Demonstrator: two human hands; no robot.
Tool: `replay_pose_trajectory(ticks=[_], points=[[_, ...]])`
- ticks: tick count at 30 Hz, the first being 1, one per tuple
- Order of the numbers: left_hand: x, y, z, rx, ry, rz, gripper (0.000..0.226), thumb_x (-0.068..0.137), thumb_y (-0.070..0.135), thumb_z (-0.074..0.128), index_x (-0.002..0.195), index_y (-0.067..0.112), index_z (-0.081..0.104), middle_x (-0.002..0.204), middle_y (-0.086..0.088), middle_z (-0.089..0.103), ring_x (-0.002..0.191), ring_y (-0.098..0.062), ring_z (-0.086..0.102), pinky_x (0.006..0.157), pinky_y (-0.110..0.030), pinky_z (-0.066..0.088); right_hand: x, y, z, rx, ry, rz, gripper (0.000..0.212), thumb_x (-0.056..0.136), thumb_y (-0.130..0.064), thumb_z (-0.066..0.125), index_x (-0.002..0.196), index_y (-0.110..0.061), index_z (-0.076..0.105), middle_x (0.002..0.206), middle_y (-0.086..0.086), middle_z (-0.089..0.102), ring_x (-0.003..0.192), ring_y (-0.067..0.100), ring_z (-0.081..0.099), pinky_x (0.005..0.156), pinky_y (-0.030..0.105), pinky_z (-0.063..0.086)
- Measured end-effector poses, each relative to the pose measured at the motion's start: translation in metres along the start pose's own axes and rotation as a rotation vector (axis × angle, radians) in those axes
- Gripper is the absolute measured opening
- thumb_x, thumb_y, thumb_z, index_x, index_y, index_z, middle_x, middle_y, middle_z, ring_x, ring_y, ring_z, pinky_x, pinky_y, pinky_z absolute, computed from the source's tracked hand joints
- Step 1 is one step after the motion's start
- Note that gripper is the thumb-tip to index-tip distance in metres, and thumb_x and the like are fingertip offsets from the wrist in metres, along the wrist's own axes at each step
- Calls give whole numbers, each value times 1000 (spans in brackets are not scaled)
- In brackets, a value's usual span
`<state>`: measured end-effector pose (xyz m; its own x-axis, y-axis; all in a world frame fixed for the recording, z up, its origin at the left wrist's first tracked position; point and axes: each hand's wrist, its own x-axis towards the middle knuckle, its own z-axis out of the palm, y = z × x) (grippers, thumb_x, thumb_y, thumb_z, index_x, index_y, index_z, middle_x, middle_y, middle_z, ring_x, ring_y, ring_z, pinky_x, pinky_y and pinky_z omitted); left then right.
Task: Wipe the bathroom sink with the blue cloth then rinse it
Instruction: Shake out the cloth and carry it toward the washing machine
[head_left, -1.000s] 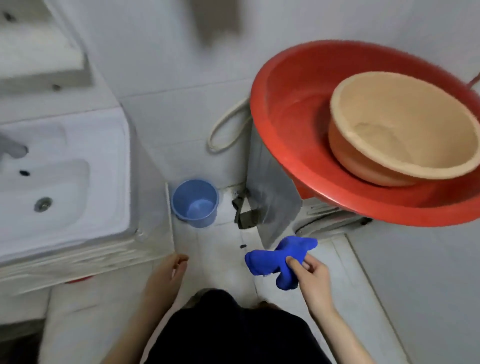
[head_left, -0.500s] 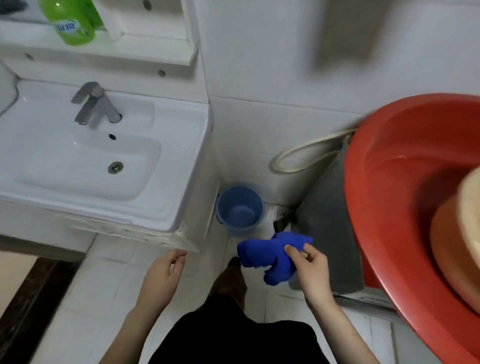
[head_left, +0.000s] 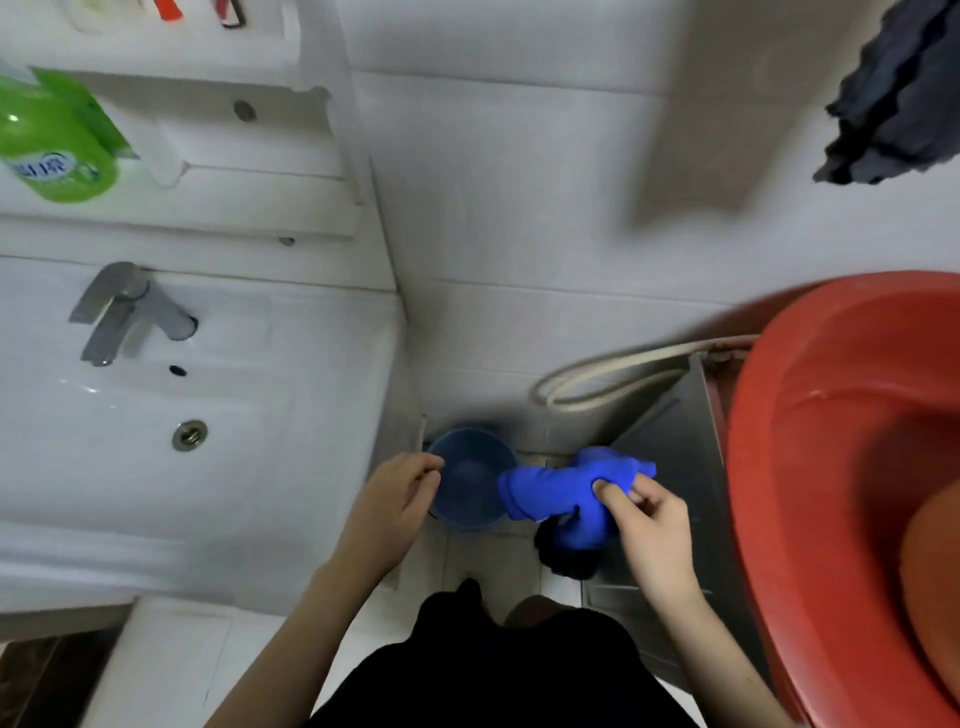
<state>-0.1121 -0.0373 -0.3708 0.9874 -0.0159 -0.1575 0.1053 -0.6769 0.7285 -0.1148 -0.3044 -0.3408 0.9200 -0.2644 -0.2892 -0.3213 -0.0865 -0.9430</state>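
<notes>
- Right hand (head_left: 655, 525): your thumb and fingers pinch the blue cloth (head_left: 558, 488) near its right end. The rest juts out to the left in a bunched roll, and one fold hangs below the hand.
- Left hand (head_left: 397, 499): fingers loosely curled and holding nothing, just beside the near-left rim of the small blue bucket (head_left: 470, 483) (touching it or not, the blur won't say).
- The cloth is in the air above the floor, right of the bucket. It is off to the right of the sink (head_left: 291, 395), not over it and not touching it.
- Red basin (head_left: 831, 415): large, close on your right side, with water pooled in its bottom.
- The sink's white bowl lies to your left, with the drain (head_left: 189, 435) at its low point. The tap (head_left: 127, 312) stands at the back with no water seen running.
- Green bottle (head_left: 57, 135): on the shelf above the sink, farthest back, clear of the bowl.
- Step in hand, as I read it: you're bringing the cloth to the sink, and wiping has not yet begun.
- The next move calls for swinging the right hand left, over the sink's side rim and down into the bowl. A wadded roll wipes poorly, so open the cloth flatter under the fingers first (your free left hand could help spread it, then work the tap for the rinse).
</notes>
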Motion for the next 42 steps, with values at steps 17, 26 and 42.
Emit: replay_pose_trajectory(ticks=[17, 26, 42], points=[[63, 177, -70, -1202, -223, -132, 41, 81, 27, 64, 108, -3, 68, 118, -26, 65, 103, -34, 62, 86, -39, 53, 15, -227, -8, 75, -331, -524, 12, 86, 9, 57, 78, 10, 65, 61, 11, 56, 59, 14, 49, 50, 22, 37], [21, 282, -198, -1025, 248, 472, 60, 45, 29, 86, 103, 26, 73, 103, -11, 75, 95, -25, 73, 72, -22, 56, -27, -353, -20, 127, -207, -963, 21, 72, -28, 73, 52, -23, 67, 38, -11, 48, 34, -1, 43, 38, 5, 29], [24, 338, -297, -683, 476, 616, 30, 86, 7, 68, 110, 24, 68, 90, 1, 76, 82, -10, 71, 70, -16, 52, -15, -441, -3, 112, -395, -1043, 53, 82, -33, 72, 61, 9, 47, 62, 7, 42, 61, 16, 41, 60, 29, 34]])
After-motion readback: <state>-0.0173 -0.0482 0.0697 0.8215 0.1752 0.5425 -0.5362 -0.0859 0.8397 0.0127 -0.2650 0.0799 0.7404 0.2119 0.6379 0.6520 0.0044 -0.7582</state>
